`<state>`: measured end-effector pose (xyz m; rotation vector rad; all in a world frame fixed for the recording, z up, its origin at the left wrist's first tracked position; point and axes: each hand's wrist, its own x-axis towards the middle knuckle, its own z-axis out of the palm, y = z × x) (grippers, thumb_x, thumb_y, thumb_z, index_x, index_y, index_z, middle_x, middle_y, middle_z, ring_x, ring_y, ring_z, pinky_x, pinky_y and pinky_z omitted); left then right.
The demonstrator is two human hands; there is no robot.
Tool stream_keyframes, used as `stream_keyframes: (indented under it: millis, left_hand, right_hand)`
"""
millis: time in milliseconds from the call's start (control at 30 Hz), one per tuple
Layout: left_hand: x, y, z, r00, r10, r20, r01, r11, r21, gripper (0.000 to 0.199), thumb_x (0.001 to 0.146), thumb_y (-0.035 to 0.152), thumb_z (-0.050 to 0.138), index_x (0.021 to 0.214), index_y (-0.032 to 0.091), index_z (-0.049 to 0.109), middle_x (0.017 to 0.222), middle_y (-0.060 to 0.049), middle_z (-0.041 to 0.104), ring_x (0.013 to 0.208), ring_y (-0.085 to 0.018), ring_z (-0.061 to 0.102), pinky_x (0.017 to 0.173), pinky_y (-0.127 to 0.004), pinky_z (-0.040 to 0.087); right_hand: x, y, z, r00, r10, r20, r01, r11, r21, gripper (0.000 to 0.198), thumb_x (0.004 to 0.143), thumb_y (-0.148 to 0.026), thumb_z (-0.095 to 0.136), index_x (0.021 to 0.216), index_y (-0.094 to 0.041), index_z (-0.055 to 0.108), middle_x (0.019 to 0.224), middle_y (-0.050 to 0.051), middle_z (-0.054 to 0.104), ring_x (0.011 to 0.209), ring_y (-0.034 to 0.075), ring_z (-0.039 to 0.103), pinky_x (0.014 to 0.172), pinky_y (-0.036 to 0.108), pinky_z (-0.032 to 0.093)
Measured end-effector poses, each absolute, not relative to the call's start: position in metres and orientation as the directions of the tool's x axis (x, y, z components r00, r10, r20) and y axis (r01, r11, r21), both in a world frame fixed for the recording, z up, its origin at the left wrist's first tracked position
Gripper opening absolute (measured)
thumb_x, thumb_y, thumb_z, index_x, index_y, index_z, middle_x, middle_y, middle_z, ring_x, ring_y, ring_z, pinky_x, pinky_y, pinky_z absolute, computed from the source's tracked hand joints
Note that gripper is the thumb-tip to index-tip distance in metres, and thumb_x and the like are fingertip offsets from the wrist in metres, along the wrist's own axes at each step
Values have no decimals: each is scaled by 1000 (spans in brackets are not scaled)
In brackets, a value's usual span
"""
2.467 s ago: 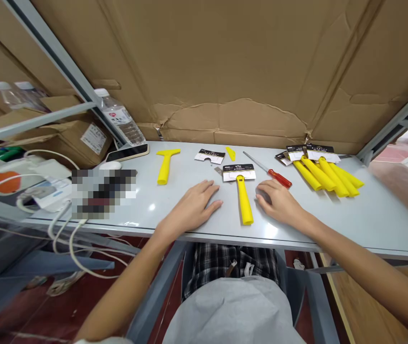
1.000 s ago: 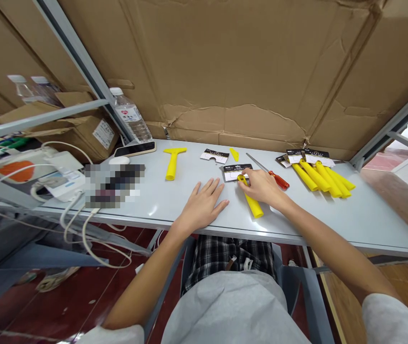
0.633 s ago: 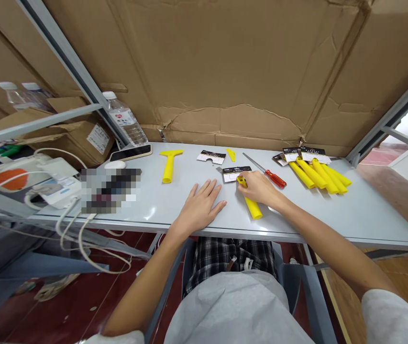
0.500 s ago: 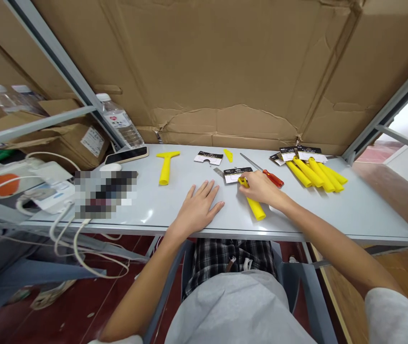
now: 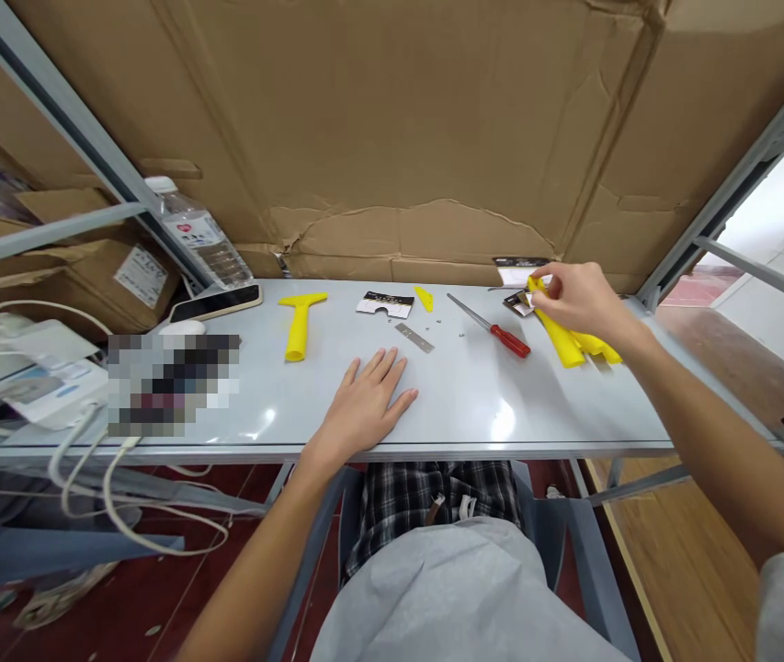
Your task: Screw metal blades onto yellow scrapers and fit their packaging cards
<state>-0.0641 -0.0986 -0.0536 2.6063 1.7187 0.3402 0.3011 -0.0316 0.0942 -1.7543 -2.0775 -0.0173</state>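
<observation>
My left hand (image 5: 368,400) lies flat on the grey table (image 5: 364,434), fingers spread, holding nothing. At the right, my right hand (image 5: 585,299) pinches the top end of a yellow scraper handle (image 5: 558,338) with a black-and-white card (image 5: 521,273) by it. More yellow handles (image 5: 598,347) lie beneath that hand, partly hidden. A flat metal blade (image 5: 414,337) rests just beyond my left fingers. Behind it are a loose card (image 5: 384,304) and a small yellow plastic piece (image 5: 424,298). Between my hands lies a red-handled screwdriver (image 5: 510,340), near tiny metal bits. A T-shaped yellow scraper (image 5: 299,329) lies left.
At the left stand a water bottle (image 5: 202,234) and a cardboard box (image 5: 112,276), with a phone (image 5: 216,302) lying nearby. White cables (image 5: 112,487) hang over the front edge. A cardboard sheet (image 5: 392,119) backs the table, with metal frame posts on both sides.
My right hand has moved right with the carded yellow scraper handle, from mid-table to the pile. The blade lies uncovered now. My left hand stays flat; the view has shifted slightly.
</observation>
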Motion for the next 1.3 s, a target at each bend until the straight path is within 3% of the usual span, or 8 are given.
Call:
stream_keyframes:
  millis: [267, 467, 600, 700, 833, 1033, 1167, 1300]
  left_hand:
    - [-65, -98, -55, 385, 905, 180, 907, -407, 106, 70, 113, 56, 34, 167, 14, 50, 179, -15, 37, 168, -36, 33, 135, -64, 27]
    - [-64, -99, -53, 375, 910, 176, 911, -398, 114, 68, 113, 56, 34, 166, 17, 51, 179, -14, 37, 168, -36, 33, 135, -63, 26]
    - [-63, -100, -53, 373, 910, 184, 907, -399, 134, 66, 112, 54, 37, 165, 18, 52, 179, -15, 38, 168, -36, 34, 135, -63, 26]
    - [-64, -101, -49, 378, 904, 199, 899, -410, 153, 64, 112, 54, 39, 161, 17, 57, 177, -16, 43, 166, -36, 36, 134, -63, 28]
    - [-76, -81, -27, 357, 909, 216, 878, -405, 254, 59, 109, 55, 44, 147, 18, 70, 157, -15, 66, 146, -34, 61, 126, -51, 45]
    - [-141, 30, 17, -77, 892, 445, 915, -114, 386, 47, 94, 48, 66, 129, 16, 74, 139, -22, 71, 139, -46, 60, 122, -58, 42]
    - [-188, 95, 14, -330, 908, 259, 909, 231, 347, 46, 78, 45, 82, 108, 11, 74, 128, -34, 70, 135, -59, 59, 112, -70, 44]
    - [-211, 111, -6, -335, 926, 177, 892, 252, 374, 50, 79, 39, 78, 120, 10, 74, 138, -33, 69, 137, -53, 61, 115, -65, 43]
  right_hand:
    - [381, 31, 67, 7, 970, 243, 1000, -11, 15, 50, 94, -39, 63, 138, -17, 74, 104, 13, 75, 96, 23, 68, 91, 32, 48]
    - [402, 51, 54, 94, 995, 32, 994, -96, 59, 52, 97, -52, 66, 138, -21, 74, 124, 19, 70, 116, 26, 64, 99, 37, 47]
    - [383, 36, 68, 152, 980, 132, 983, -164, 82, 62, 98, -61, 60, 147, -24, 68, 132, 22, 67, 117, 31, 64, 98, 44, 46]
    - [350, 20, 71, 75, 979, 188, 993, -89, 71, 57, 100, -60, 55, 145, -27, 68, 127, 18, 70, 112, 30, 66, 95, 42, 48]
    - [297, 14, 60, -113, 984, 135, 993, 110, 31, 51, 101, -57, 51, 136, -27, 72, 123, 13, 73, 108, 27, 68, 92, 37, 51]
    - [248, 36, 32, -225, 970, 95, 972, 230, -49, 56, 102, -55, 50, 141, -21, 70, 125, 17, 74, 119, 31, 68, 98, 38, 52]
    - [245, 40, 13, -237, 966, 104, 966, 246, -85, 53, 102, -52, 49, 137, -19, 72, 122, 18, 75, 116, 31, 69, 98, 39, 53]
    - [252, 37, -1, -248, 966, 78, 960, 256, -117, 44, 100, -45, 52, 127, -20, 76, 117, 16, 76, 109, 28, 70, 94, 35, 52]
